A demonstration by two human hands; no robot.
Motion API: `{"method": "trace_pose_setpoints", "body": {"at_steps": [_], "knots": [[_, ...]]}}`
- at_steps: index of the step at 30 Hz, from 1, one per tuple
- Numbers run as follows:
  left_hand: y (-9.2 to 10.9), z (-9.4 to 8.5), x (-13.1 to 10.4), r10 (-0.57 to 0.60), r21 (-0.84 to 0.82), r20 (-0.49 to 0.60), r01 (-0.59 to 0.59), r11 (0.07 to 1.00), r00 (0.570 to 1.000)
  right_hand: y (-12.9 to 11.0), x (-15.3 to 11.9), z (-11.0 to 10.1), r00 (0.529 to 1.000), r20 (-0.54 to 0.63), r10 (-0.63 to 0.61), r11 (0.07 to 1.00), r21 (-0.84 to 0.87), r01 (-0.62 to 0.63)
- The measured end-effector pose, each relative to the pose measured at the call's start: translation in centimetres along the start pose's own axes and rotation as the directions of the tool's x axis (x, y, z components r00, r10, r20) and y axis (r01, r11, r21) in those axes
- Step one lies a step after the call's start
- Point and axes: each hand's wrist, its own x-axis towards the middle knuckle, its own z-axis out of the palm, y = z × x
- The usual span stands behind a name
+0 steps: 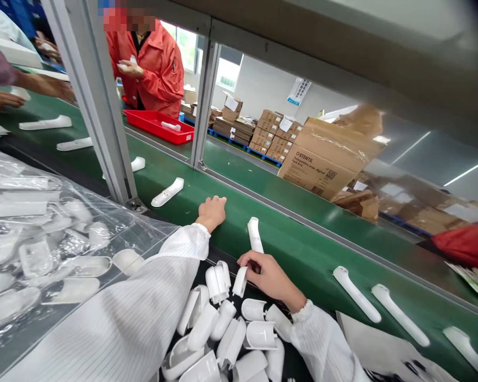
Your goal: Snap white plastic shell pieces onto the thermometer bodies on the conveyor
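My right hand [271,276] has its thumb and fingers closed round a curved white plastic cover [240,282] at the edge of a heap. Many similar white plastic covers [231,339] lie loose below it, some turned hollow side up. Over the green conveyor belt [227,233], my left hand [212,213] has its fingers curled; whatever they hold is hidden. A long white handheld device body [255,234] lies on the belt just beyond my right hand. Another white device body [168,192] rests on the belt to the left of my left hand.
At left, a clear plastic bag [63,233] holds white covers. More device bodies [357,295] lie along the belt. A metal post [91,101] rises at left. Across stands a person in red [159,69] behind a red tray [159,124]; a cardboard box [322,156] stands farther right.
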Motion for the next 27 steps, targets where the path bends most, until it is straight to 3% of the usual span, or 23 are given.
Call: {"method": "trace_pose_setpoints", "body": {"at_steps": [2, 5, 8, 11, 17, 23, 27], "knots": [[-0.1, 0.0, 0.1, -0.008, -0.033, 0.033, 0.009, 0.999, 0.999, 0.7, 0.3, -0.6, 0.993, -0.065, 0.1, 0.991, 0.099, -0.094], [0.0, -0.2, 0.2, -0.056, -0.078, 0.012, 0.056, 0.995, 0.998, 1.3, 1.3, -0.8, 0.952, -0.257, 0.166, 0.983, 0.117, -0.14], [0.2, -0.3, 0.3, -0.094, -0.114, 0.016, 0.095, 0.989, 0.995, 1.5, 2.4, 0.0, 0.91, -0.38, 0.163, 0.985, 0.116, -0.128], [0.5, -0.2, 0.3, -0.083, -0.132, 0.032, 0.087, 0.987, 0.996, 1.5, 3.2, 1.1, 0.904, -0.419, 0.085, 0.996, 0.009, -0.09], [1.1, -0.1, -0.1, -0.077, -0.128, 0.065, 0.085, 0.988, 0.995, 1.9, 3.1, 2.6, 0.94, -0.324, -0.107, 0.949, -0.315, -0.001], [1.5, 0.4, -0.1, -0.038, -0.11, 0.095, 0.048, 0.993, 0.995, 3.1, 2.8, 2.6, 0.968, -0.227, -0.109, 0.889, -0.459, -0.007], [1.7, 0.8, 0.0, 0.065, -0.12, 0.107, -0.052, 0.991, 0.992, 4.1, 3.2, 1.6, 0.976, -0.206, -0.077, 0.858, -0.513, -0.04]]}}
